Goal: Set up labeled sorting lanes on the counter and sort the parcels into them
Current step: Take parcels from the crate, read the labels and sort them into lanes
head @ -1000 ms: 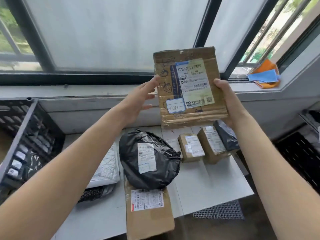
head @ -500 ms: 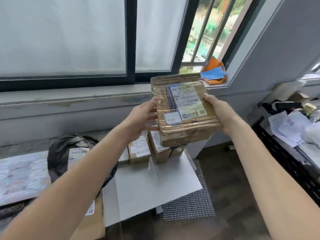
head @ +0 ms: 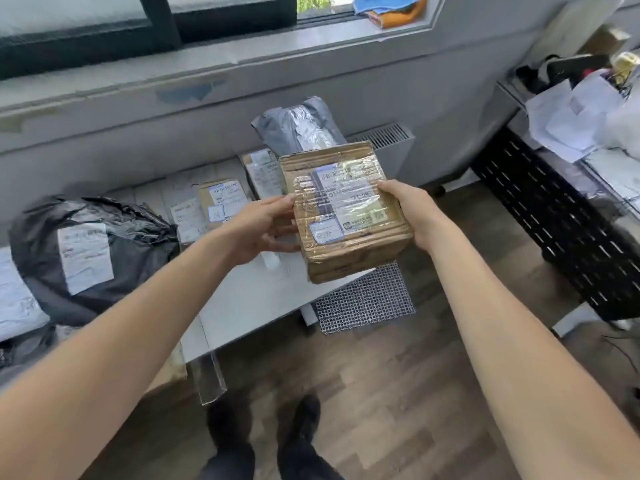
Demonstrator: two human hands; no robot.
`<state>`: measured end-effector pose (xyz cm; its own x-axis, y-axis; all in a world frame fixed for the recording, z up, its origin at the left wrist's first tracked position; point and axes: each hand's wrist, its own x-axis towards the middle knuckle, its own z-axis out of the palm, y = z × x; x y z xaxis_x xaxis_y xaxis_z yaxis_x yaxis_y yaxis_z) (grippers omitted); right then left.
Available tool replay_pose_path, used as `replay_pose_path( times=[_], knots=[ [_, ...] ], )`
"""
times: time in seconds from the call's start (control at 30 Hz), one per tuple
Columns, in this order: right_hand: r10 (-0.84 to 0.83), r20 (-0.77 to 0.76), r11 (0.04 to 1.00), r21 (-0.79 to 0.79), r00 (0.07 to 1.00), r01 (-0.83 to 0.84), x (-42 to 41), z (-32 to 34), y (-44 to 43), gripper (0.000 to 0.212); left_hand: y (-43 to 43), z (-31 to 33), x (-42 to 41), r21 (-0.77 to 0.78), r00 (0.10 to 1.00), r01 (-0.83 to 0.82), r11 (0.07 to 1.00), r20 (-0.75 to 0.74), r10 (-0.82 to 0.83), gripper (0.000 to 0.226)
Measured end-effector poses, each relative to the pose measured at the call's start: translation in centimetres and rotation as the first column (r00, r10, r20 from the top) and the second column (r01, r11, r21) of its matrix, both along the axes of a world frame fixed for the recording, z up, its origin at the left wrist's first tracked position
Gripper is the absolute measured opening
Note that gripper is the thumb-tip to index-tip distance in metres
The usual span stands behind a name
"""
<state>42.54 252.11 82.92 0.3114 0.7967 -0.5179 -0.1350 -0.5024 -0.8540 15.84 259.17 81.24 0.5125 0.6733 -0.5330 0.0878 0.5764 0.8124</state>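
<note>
I hold the brown box (head: 346, 216) in the middle of the frame, over the right edge of the counter (head: 256, 306). My left hand (head: 263, 230) and right hand (head: 408, 216) each grip one side. The tape looks shiny and slippery, so I think the box could slide out and fall on the floor.

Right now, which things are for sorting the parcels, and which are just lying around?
For the job: taped box held by left hand and right hand; black bag parcel; small box; grey bag parcel; counter.
Just lying about: orange and blue cloths on the sill; wire mesh on the floor; loose papers at right.
</note>
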Motion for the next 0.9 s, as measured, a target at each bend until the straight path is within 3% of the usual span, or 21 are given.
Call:
replay_pose_path(
  times=[0.17, 0.37, 0.6, 0.9],
  knots=[
    [0.059, 0.039, 0.997, -0.048, 0.997, -0.057, 0.2, -2.7, -2.2, 0.03, -2.3, -2.9, -0.6, -0.065, 0.996, 0.08, 0.995, -0.046, -0.083, 0.028],
    [0.047, 0.151, 0.997, -0.07, 0.987, -0.037, -0.6, -6.1, -2.0, 0.02, -4.4, -6.5, 0.1, -0.107, 0.996, -0.034, 0.994, -0.086, 0.024, 0.025],
    [0.126, 0.272, 0.99, -0.095, 0.954, -0.104, -2.4, -9.4, 1.3, 0.033, -4.6, -8.7, -0.6, -0.138, 0.982, -0.158, 0.978, -0.123, 0.141, 0.024],
    [0.066, 0.378, 0.992, -0.124, 0.923, -0.02, -1.8, -11.3, 4.2, 0.03, -2.1, -9.1, 0.8, -0.136, 0.981, -0.148, 0.98, -0.149, 0.128, 0.019]
  ],
)
